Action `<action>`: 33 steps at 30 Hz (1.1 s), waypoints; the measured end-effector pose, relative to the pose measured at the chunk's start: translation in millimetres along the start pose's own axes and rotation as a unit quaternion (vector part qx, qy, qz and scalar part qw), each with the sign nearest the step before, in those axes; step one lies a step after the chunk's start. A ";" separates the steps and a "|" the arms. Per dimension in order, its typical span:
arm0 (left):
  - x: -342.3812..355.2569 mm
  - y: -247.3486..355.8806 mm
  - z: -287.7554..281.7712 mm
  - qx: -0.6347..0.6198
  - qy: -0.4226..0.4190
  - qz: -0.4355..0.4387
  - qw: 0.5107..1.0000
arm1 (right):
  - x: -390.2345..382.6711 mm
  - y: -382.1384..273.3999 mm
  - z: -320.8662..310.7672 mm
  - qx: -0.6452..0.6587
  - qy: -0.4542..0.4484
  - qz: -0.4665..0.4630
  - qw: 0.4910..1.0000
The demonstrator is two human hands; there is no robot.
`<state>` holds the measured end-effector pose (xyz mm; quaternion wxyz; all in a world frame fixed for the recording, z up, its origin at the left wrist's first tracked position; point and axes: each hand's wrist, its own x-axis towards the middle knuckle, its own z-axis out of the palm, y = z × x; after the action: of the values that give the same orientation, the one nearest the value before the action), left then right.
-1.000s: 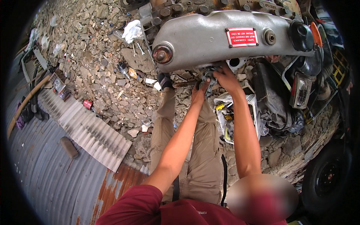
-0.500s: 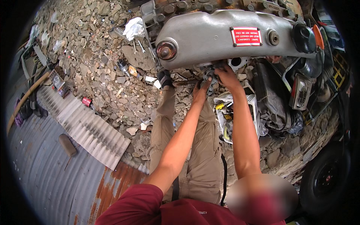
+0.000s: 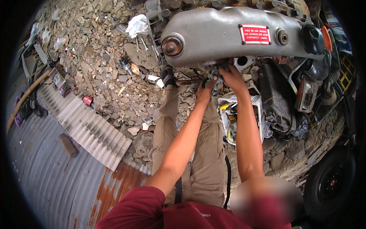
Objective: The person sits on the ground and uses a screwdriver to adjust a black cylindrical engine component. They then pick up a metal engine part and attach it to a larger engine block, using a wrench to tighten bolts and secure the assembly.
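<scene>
Just below the near edge of a big grey engine valve cover (image 3: 225, 32), my two hands are close together. My left hand (image 3: 206, 91) is closed round a grey metal engine part (image 3: 213, 76), its thumb lying along the top. Beside it on the right, my right hand (image 3: 232, 79) has its fingers curled in against the upper side of that part, partly under the cover's lip. What those fingertips pinch is hidden. A metal flange with a round hole (image 3: 243, 62) shows just right of my right hand.
A white plastic basket (image 3: 259, 114) of tools stands beside my right forearm. Black bags (image 3: 277, 99) lie farther right, with a wheel (image 3: 329, 185) at the lower right. Wrenches (image 3: 144, 44) rest on a stone at the left. Corrugated sheet (image 3: 49, 160) covers the lower left.
The view has shifted slightly, so the valve cover appears a little farther right. Both hands keep to nearly the same spot on the metal part, with small finger movements.
</scene>
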<state>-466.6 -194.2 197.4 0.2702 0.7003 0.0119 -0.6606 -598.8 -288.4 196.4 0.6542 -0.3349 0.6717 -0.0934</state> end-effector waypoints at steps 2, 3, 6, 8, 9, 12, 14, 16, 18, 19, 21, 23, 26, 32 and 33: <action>-3.8 5.6 1.0 -0.005 0.001 -0.017 1.000 | 0.0 -5.2 -2.1 0.011 0.000 0.010 1.000; -5.5 9.0 2.2 -0.009 0.002 -0.026 1.000 | -11.9 -21.4 -5.0 0.037 -0.006 0.031 0.999; -8.6 10.0 2.6 -0.034 -0.002 -0.009 0.999 | -15.5 -18.3 -5.6 0.038 -0.007 0.019 0.999; -5.8 6.3 1.7 -0.028 -0.002 -0.013 1.000 | -16.7 -24.7 -2.8 0.023 -0.009 0.026 0.999; -4.7 4.4 0.6 -0.025 -0.002 -0.016 1.000 | -16.3 -28.7 -1.4 0.023 -0.011 0.050 0.998; -13.8 17.4 4.9 -0.001 0.024 -0.029 0.999 | -12.5 -26.0 -3.8 0.012 0.014 0.028 0.999; -7.5 8.9 1.4 -0.003 0.018 -0.020 1.000 | -9.3 -15.4 -4.1 0.011 0.015 0.005 1.000; -3.6 5.1 -0.5 0.000 0.012 -0.016 1.000 | -7.8 -17.1 -3.6 0.033 0.002 0.018 0.999; -2.8 5.4 -1.1 0.007 0.005 -0.017 1.000 | -10.7 -29.8 -0.3 0.078 0.005 0.062 0.995; -3.6 6.5 -0.1 0.000 0.006 -0.019 1.000 | -13.6 -37.9 0.2 0.105 0.011 0.091 0.990; -6.0 8.2 1.7 -0.015 0.010 -0.023 1.000 | -18.5 -36.8 -2.1 0.110 0.023 0.069 0.991; -4.0 5.6 1.4 -0.032 0.001 -0.020 0.999 | -19.6 -32.0 0.2 0.108 0.028 0.046 0.993; -10.9 12.9 2.8 -0.033 -0.001 -0.029 0.999 | -10.9 -25.0 5.1 0.114 0.021 0.052 0.992; -13.4 16.4 2.6 -0.015 -0.003 -0.038 0.999 | -18.2 -38.5 4.6 0.157 0.058 0.055 0.984; -15.7 18.6 3.6 -0.043 -0.003 -0.039 0.998 | -13.2 -27.1 9.9 0.138 0.061 0.028 0.988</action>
<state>-465.0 -206.2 218.8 0.2742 0.6849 0.0664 -0.6718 -581.7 -298.3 221.2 0.6540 -0.2160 0.7003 -0.1875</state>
